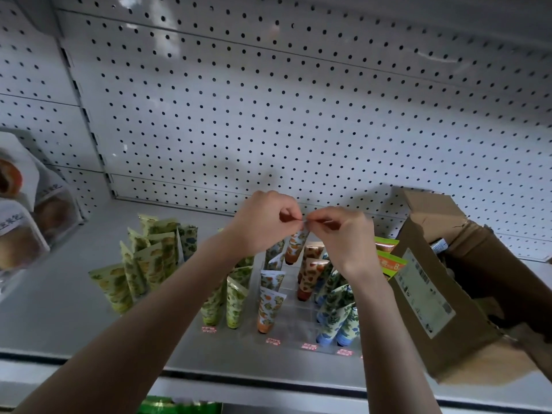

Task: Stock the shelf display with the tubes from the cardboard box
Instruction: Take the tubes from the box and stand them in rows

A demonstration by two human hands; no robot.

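— What are the two hands doing?
— The left hand (263, 222) and the right hand (343, 234) meet fingertip to fingertip. Each pinches the flat crimped top edge of one tube (295, 246) between thumb and forefinger, with the other fingers curled in.

— How does that tube look?
— It is pale, printed with orange fruit and green leaves. It is wide at the sealed edge and narrows to an orange-brown lower end. It hangs just under the fingertips, its lower end leaning toward the left hand's side, over the back rows of the clear display rack (298, 312). Whether its lower end sits in a slot cannot be told.

— And the tubes already in the rack?
— Below the wrists they stand crimp up in columns. The green-leaf tubes (236, 303) are beside the left forearm and the orange-capped tubes (270, 303) are between the forearms. The brown-spotted tubes (312, 273) are just below the right hand, and the blue-capped tubes (337, 315) are by the right forearm. Small red price labels (273, 341) line the rack's front edge.

— What lies farther out?
— A loose bunch of yellow-green tubes (149, 258) stands on the grey shelf (59, 309), well out beyond the left forearm. The cardboard box (427, 288) sits on the outer side of the right hand, near it. Its flaps are open and it has a white label on its side. Orange-and-green packets (389, 258) show between the right wrist and the box. A white pegboard (268, 115) rises behind both hands.
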